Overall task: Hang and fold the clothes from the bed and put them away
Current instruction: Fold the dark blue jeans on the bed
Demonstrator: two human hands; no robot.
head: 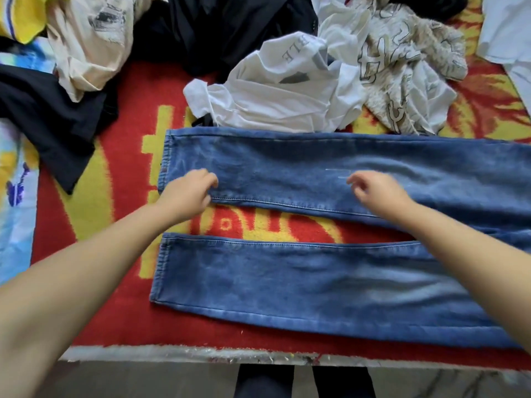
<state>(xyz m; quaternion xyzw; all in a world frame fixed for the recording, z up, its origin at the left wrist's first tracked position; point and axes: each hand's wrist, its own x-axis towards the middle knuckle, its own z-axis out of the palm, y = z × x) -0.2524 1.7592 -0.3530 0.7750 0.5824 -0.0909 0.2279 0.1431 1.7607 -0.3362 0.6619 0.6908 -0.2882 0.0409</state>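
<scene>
A pair of blue jeans (pixel 287 282) lies flat across the bed, legs spread apart with their hems pointing left. My left hand (pixel 189 193) hovers over the near seam of the far leg close to its hem, fingers loosely curled and holding nothing. My right hand (pixel 376 191) hangs over the middle of the same leg, fingers also loosely curled and empty. Behind the jeans lies a crumpled white T-shirt (pixel 281 93).
The bed carries a red and yellow blanket (pixel 115 225). Black garments (pixel 51 116), a cream shirt (pixel 89 38) and a beige patterned garment (pixel 402 70) are heaped at the back. The bed's near edge (pixel 201 354) runs along the bottom, with the floor below.
</scene>
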